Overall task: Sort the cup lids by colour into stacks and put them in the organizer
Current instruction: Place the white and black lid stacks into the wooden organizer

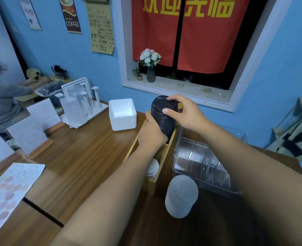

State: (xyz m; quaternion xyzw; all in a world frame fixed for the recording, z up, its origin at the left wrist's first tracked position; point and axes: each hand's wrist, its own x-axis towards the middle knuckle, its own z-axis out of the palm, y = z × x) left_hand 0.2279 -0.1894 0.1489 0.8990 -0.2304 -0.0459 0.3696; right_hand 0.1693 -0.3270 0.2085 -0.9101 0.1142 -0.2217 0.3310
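At centre frame, black lid stack (163, 118) stands in the organizer (153, 187).
Left hand (151, 133) grips its side, right hand (184, 112) its top; lower it upright.

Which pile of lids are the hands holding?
The black stack, gripped by the left hand and right hand. The white stack sits in the wooden organizer; the frosted stack stands alone on the table.

2 bare forearms (111, 183), seen to approx elbows, L hand (151, 133), R hand (184, 112), short plain nails
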